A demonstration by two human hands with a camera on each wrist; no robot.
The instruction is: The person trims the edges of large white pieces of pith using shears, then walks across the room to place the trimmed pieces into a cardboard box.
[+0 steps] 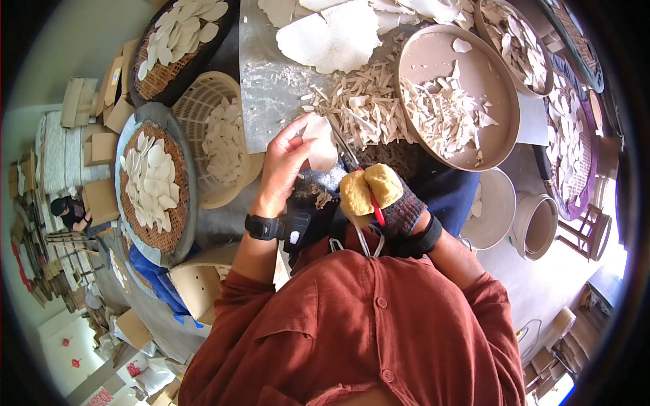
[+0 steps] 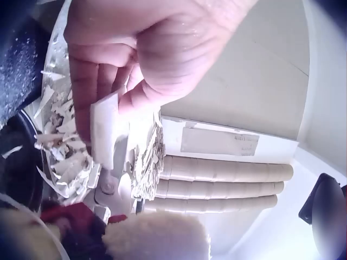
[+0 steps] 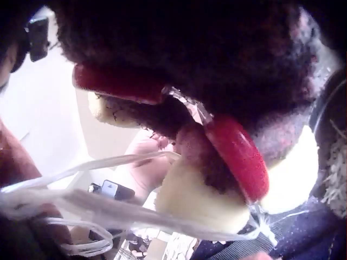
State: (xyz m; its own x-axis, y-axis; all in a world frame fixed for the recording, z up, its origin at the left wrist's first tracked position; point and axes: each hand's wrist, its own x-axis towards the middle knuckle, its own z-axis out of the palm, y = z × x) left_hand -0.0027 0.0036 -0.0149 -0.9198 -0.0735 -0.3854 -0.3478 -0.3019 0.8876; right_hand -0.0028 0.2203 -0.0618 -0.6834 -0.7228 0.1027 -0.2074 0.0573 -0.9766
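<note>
My bare left hand (image 1: 281,166) pinches a pale, flat, rounded slice (image 1: 321,144) between thumb and fingers, its thin edge toward the camera in the left wrist view. My right hand (image 1: 407,211) wears a dark knitted glove padded with yellow foam blocks (image 1: 382,185), and it grips red-handled scissors (image 3: 238,157). White string hangs from the scissors' handle end. The scissor blades (image 1: 342,141) point up and left, right along the slice's right edge. In the left wrist view the metal pivot (image 2: 108,185) shows just below the slice. Foam and glove partly hide the handles.
A heap of pale strips (image 1: 362,108) lies on the metal table (image 1: 264,101) beyond my hands, with large pale sheets (image 1: 332,40) behind. A round tray (image 1: 497,74) of trimmings stands right. Left are a plastic basket (image 1: 196,101) and a woven tray (image 1: 172,233) of rounded slices; buckets (image 1: 497,220) stand lower right.
</note>
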